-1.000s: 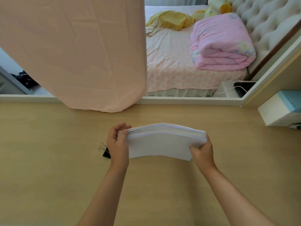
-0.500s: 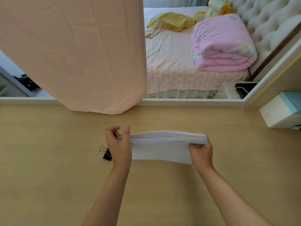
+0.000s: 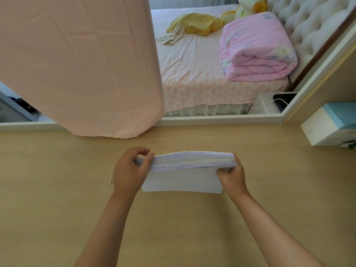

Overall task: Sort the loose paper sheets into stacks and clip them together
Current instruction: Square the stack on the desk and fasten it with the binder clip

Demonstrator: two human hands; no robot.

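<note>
Left hand (image 3: 131, 170) and right hand (image 3: 232, 176) each grip one end of the paper stack (image 3: 192, 162), and neither hand is free. In the head view the left hand shows its back to the camera. Its fingers curl over the stack's left end, and the thumb and forefinger close on the sheets there. The right hand clamps the right end, thumb on the near white face and fingers out of sight behind. The stack is thick and held level between the hands above the middle of the pale wooden worktop (image 3: 57, 199). Its layered long edge is turned up toward the camera, and a plain white face slopes down below it. Whether the lower edge touches the worktop I cannot tell. A thin wire loop (image 3: 112, 181) of a clip pokes out just beside the left hand on the worktop, with the rest hidden behind the hand.

A pink cloth (image 3: 77, 64) hangs over the far left, its hem reaching the back of the worktop. Beyond the worktop lies a bed (image 3: 192, 78) carrying a folded pink quilt (image 3: 256, 49), a crumpled yellow cloth (image 3: 196, 24) and a plush toy (image 3: 248, 6) against a tufted headboard (image 3: 308, 22). At the right edge of the worktop sits a white and blue box (image 3: 327, 126).
</note>
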